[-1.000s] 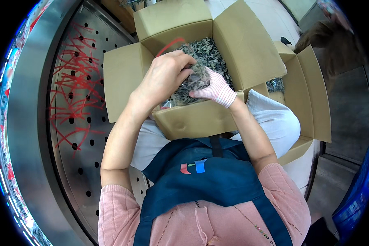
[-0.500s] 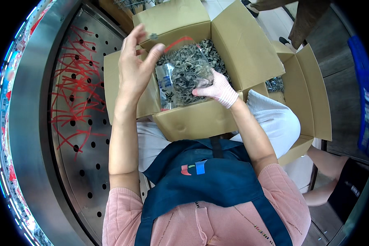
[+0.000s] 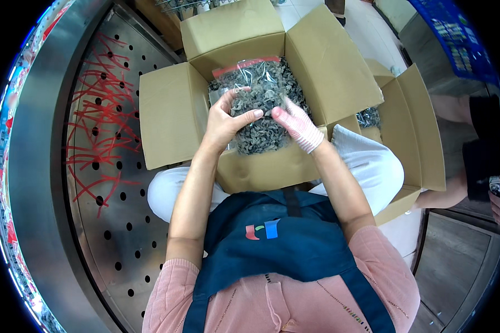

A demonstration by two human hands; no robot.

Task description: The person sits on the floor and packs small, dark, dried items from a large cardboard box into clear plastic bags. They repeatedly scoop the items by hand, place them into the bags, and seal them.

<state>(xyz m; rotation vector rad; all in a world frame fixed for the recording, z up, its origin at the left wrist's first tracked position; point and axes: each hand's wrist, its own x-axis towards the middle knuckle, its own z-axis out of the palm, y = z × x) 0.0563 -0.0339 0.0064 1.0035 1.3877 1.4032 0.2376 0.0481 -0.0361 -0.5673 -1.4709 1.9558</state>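
A clear zip bag [image 3: 261, 134] full of crinkled grey-black dried pieces, which look like wood ear fungus, is between my hands over an open cardboard box [image 3: 244, 169]. A red strip runs along its far edge. My bare left hand [image 3: 228, 119] grips its left side, thumb across the front. On the right side my right hand [image 3: 299, 126], in a pink-and-white striped glove, presses with thumb and fingers. More dark dried pieces [image 3: 291, 83] lie in the box behind the bag. Part of the bag's left side is hidden by my left hand.
At left stands a steel panel [image 3: 114, 194] with round holes and red strips. A second open carton [image 3: 414, 127] with dark contents is at my right. Beyond it a person carries a blue basket [image 3: 447, 41] near wooden cabinets [image 3: 455, 261].
My left hand has come down from above the box's left side onto the bag. The bag has turned, its red strip now across the far edge. A blue basket has swung into the upper right.
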